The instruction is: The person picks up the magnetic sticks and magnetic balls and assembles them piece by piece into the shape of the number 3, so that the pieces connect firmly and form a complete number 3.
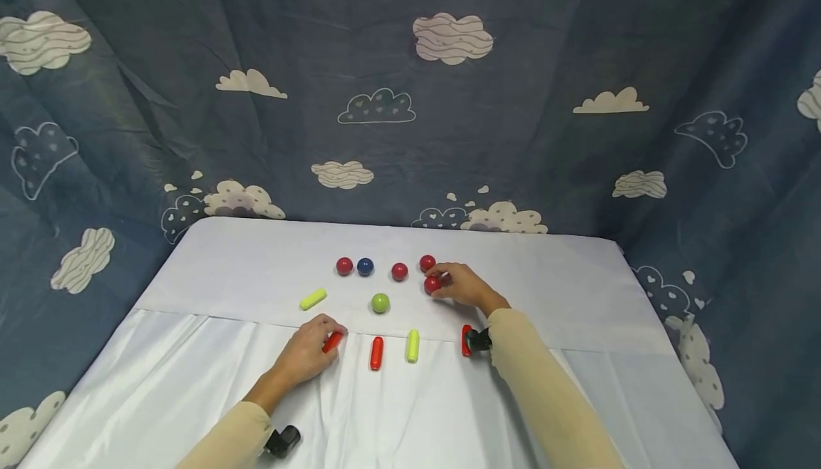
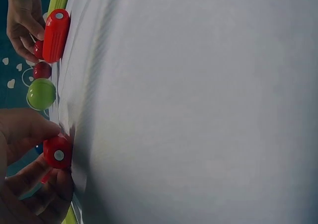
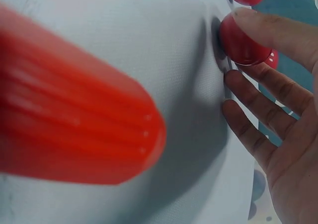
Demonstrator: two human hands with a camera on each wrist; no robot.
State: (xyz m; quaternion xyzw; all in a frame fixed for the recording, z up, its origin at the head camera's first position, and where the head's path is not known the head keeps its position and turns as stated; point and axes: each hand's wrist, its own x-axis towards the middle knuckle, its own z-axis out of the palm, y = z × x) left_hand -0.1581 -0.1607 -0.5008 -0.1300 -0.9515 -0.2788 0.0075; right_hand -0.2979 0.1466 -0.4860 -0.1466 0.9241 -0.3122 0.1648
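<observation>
My left hand pinches a short red ribbed cylinder between thumb and fingers, low over the white cloth. Farther back, my right hand holds a glossy red ball between thumb and index finger, its other fingers spread. Right behind that ball sits another red ball. A green ball lies between the two hands. To the right of my left hand lie a red cylinder and a yellow-green cylinder. Under my right wrist is one more red cylinder, large and close in the right wrist view.
At the back left are a red ball and a blue ball, with another red ball nearer the middle. A yellow-green cylinder lies behind my left hand. The white-covered table meets a dark cloud-print curtain.
</observation>
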